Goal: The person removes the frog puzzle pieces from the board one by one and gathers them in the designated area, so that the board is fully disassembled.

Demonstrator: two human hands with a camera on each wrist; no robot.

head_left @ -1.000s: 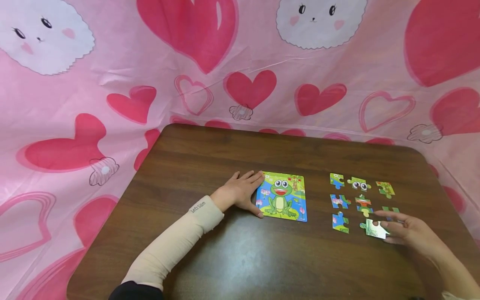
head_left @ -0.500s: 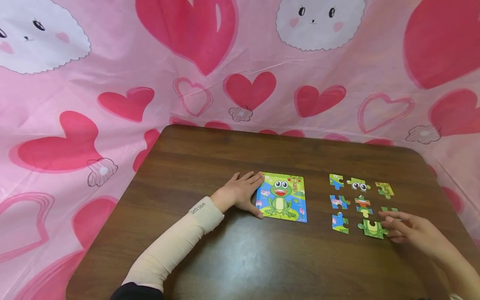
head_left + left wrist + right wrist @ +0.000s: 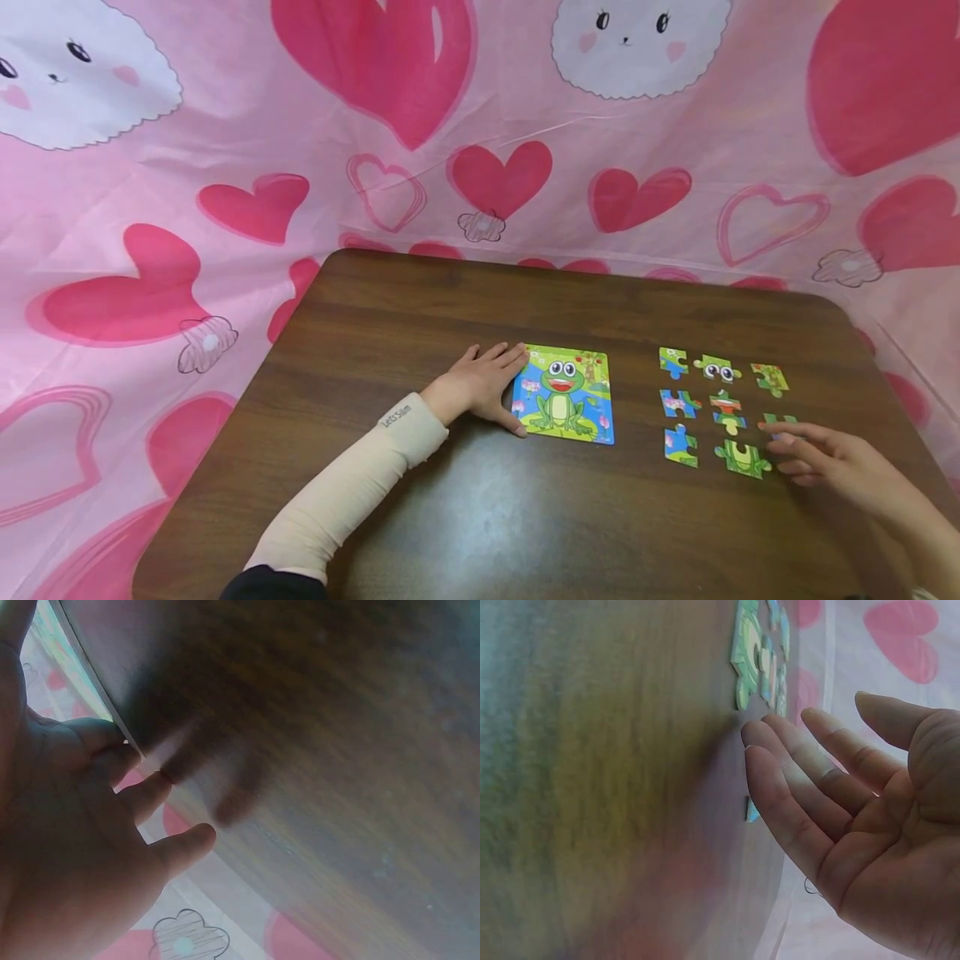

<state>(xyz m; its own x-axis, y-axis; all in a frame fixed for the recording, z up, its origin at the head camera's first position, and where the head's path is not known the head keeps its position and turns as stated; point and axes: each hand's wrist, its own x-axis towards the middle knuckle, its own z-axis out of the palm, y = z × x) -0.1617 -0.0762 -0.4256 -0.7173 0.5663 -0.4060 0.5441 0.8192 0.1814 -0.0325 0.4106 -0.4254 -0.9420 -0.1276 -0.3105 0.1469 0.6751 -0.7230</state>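
In the head view my left hand (image 3: 483, 385) lies with fingers spread at the left edge of a square frog picture board (image 3: 562, 393). Its fingertips and thumb touch the board's edge. To the right, loose jigsaw pieces stand in rough rows. My right hand (image 3: 840, 467) hovers at their lower right with relaxed fingers and holds nothing. Just left of its fingertips lies a green frog-belly jigsaw piece (image 3: 744, 458). The hand partly hides another green piece (image 3: 780, 419). In the right wrist view the fingers (image 3: 787, 802) are slightly bent, with a bluish piece (image 3: 751, 808) beyond them.
Other pieces are a frog-eyes piece (image 3: 717, 369), a mouth piece (image 3: 727, 412) and several blue or green edge pieces, such as a lower-left piece (image 3: 680, 447). All lie on the brown wooden table (image 3: 465, 517). A pink heart-print cloth (image 3: 502, 92) hangs behind it.
The frog-belly piece, earlier tilted in my right fingers, now lies flat on the table. My right hand has let go and drawn slightly right. My left hand has stayed put.
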